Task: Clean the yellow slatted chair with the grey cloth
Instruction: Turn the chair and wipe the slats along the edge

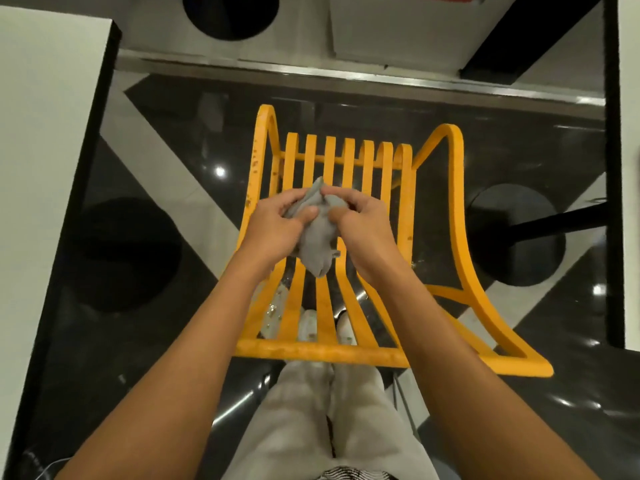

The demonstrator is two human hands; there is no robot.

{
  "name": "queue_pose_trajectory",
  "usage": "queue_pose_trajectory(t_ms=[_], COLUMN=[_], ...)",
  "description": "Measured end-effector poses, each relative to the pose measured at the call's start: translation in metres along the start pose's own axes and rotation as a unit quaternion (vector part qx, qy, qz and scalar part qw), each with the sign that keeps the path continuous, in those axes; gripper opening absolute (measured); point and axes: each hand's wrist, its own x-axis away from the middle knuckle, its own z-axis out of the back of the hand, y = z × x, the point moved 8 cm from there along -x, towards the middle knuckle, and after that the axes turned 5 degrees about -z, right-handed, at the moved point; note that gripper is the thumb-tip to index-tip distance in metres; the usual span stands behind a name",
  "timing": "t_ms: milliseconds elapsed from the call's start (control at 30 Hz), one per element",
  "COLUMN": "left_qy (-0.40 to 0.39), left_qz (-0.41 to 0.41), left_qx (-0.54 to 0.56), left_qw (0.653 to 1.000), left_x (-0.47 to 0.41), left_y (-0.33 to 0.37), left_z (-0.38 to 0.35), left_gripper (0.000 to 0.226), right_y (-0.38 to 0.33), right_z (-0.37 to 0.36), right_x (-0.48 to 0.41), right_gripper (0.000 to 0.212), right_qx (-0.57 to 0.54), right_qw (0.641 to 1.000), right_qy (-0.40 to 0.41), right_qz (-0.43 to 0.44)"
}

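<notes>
The yellow slatted chair (457, 237) stands on the dark floor straight below me, its long slats running away from me and dark specks showing on its left rail. Above the slats I hold the bunched grey cloth (317, 242) in both hands. My left hand (277, 225) pinches its upper left part between thumb and fingers. My right hand (365, 225) grips its upper right part, fingers curled in. The lower end of the cloth hangs free between my wrists, just over the slats. My pale trousers and white shoes show beneath the chair.
A white table (41, 150) runs along the left edge, and another white surface (630, 168) borders the right. Round black table bases sit on the glossy floor at left (121, 254), right (512, 233) and top (230, 13). A metal strip (346, 76) crosses the floor behind the chair.
</notes>
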Motion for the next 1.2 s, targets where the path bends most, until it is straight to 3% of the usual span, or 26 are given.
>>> queue_pose_trajectory(t_ms=[233,567,833,1200], left_qy=[0.057,0.133,0.161,0.183], left_qz=[0.0,-0.028,-0.022,-0.12], left_qx=[-0.068,-0.102,-0.134,-0.227], left_qw=[0.996,0.985,0.978,0.949], left_x=[-0.027,-0.063,-0.104,-0.193], left_y=[-0.02,-0.005,-0.021,-0.028], left_z=[0.036,0.05,0.066,0.107], left_gripper=[0.031,0.034,0.02,0.019], right_y=[0.002,-0.023,-0.009,-0.018], right_z=[-0.031,-0.05,-0.067,-0.111], right_x=[-0.033,-0.096,-0.132,-0.197], right_gripper=[0.035,0.025,0.029,0.036], right_qx=[0.063,0.099,0.099,0.077], right_qw=[0.997,0.994,0.993,0.997], right_qy=[-0.047,-0.053,-0.067,-0.016], right_qz=[-0.01,0.017,0.007,0.0])
